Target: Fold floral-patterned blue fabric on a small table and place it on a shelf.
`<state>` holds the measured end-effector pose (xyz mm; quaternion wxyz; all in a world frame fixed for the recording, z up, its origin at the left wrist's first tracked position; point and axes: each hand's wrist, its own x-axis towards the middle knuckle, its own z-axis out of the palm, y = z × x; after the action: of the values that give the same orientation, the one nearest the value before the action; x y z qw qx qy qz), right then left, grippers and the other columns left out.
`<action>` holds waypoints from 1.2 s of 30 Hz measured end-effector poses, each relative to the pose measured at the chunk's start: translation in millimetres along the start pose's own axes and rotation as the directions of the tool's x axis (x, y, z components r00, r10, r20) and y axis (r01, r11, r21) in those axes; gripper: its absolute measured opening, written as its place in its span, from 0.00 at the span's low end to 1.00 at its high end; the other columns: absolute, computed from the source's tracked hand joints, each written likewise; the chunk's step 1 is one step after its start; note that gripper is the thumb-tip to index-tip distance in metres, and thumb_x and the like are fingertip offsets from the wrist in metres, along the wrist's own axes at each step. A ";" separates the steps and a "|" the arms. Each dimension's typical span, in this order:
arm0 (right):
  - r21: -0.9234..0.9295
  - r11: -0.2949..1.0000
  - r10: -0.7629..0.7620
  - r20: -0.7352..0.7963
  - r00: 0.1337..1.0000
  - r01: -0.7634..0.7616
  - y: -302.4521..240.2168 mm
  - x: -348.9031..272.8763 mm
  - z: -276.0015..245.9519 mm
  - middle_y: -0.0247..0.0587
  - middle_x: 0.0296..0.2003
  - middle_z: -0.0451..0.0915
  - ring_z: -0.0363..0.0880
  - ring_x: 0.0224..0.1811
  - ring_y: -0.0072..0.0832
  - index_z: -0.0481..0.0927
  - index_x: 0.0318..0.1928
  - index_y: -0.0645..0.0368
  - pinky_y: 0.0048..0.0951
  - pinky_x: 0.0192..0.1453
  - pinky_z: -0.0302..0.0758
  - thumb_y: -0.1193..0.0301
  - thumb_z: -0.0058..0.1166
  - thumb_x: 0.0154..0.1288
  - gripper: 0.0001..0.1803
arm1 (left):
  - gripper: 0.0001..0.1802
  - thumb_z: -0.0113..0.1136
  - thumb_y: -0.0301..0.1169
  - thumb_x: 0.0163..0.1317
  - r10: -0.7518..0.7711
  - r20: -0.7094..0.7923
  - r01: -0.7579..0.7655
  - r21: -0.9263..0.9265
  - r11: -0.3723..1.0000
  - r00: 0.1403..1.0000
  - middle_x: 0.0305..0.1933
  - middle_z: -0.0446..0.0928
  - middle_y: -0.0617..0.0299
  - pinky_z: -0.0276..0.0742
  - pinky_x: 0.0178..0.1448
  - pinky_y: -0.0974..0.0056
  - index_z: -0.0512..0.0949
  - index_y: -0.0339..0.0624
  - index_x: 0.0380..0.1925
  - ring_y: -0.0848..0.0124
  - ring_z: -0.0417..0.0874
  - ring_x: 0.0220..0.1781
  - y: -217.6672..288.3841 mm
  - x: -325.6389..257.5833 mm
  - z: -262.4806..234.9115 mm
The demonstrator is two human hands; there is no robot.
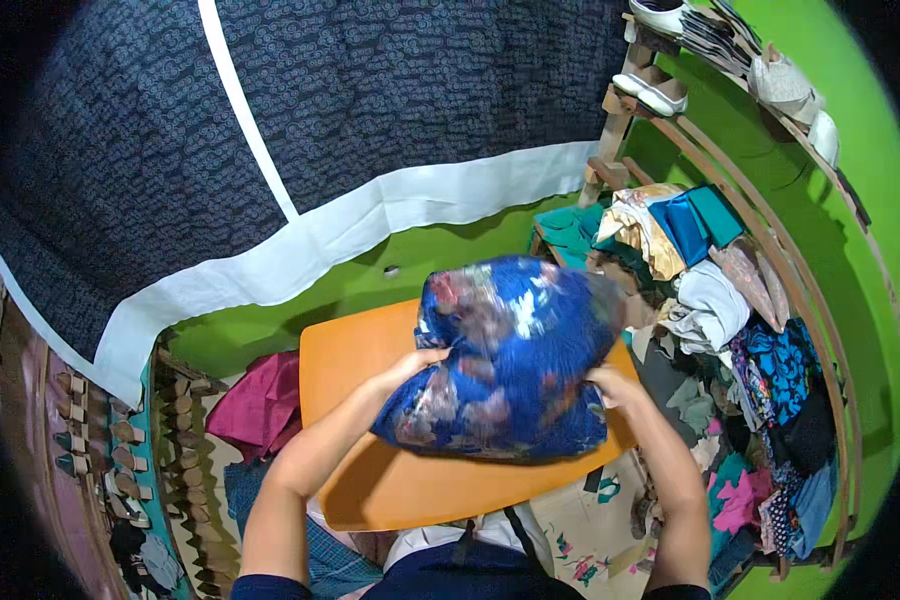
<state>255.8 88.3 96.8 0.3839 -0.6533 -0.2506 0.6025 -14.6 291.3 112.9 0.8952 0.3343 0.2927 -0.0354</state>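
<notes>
A plump blue floral pillow (510, 350) is held up over the orange tabletop (390, 490), slightly smeared by motion. My left hand (422, 364) grips its left side, the thumb lying on top of the cloth and the other fingers hidden beneath it. On the opposite side my right hand (610, 386) is closed at the pillow's edge, its fingers partly out of sight. The pillow hides the middle and right part of the tabletop.
Piled clothes and fabric (710, 310) fill the right side beside a wooden rack (750, 200) with white shoes (650, 95). Maroon cloth (260, 408) lies left of the table. Shoe shelves (125, 450) stand farther left. A dark patterned curtain (420, 100) hangs behind.
</notes>
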 end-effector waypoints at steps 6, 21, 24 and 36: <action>0.194 0.973 0.135 -0.060 0.989 -0.121 66.4 35.0 -1.4 0.44 0.59 0.58 0.51 0.63 0.36 0.55 0.60 0.60 0.45 0.61 0.50 0.54 0.54 0.51 0.40 | 0.15 0.49 0.39 0.54 -0.042 -0.258 0.001 -0.155 0.988 0.965 0.31 0.78 0.54 0.78 0.37 0.61 0.75 0.39 0.35 0.63 0.80 0.28 -56.9 8.6 -33.3; -0.914 -0.040 -0.757 0.291 0.585 0.403 -27.9 -33.7 111.6 0.45 0.61 0.55 0.46 0.63 0.55 0.69 0.54 0.42 0.72 0.55 0.33 0.48 0.51 0.48 0.30 | 0.19 0.48 0.33 0.54 -0.164 -0.323 0.068 -0.288 0.955 0.932 0.37 0.77 0.47 0.75 0.47 0.56 0.69 0.31 0.44 0.58 0.79 0.37 -74.6 4.4 -31.5; -0.928 -0.053 -0.729 0.288 0.621 0.369 -25.6 -4.4 108.0 0.42 0.62 0.53 0.48 0.63 0.51 0.65 0.57 0.37 0.71 0.55 0.38 0.47 0.45 0.53 0.30 | 0.22 0.47 0.35 0.55 0.257 -0.603 -0.073 0.312 0.947 0.755 0.47 0.71 0.43 0.69 0.53 0.55 0.66 0.31 0.47 0.54 0.75 0.45 -74.6 -8.3 -16.5; -0.946 0.001 -0.690 0.233 0.685 0.323 -28.6 6.8 78.1 0.48 0.62 0.53 0.43 0.64 0.55 0.63 0.58 0.47 0.68 0.58 0.34 0.54 0.43 0.56 0.29 | 0.27 0.47 0.47 0.56 0.848 -0.069 0.368 0.917 -0.153 0.525 0.62 0.58 0.55 0.47 0.61 0.39 0.63 0.55 0.56 0.53 0.56 0.63 -75.6 13.4 57.7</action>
<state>184.1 125.8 117.4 0.1295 -0.6831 -0.7183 0.0249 5.7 198.8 96.8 0.0873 0.8954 0.4167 0.1305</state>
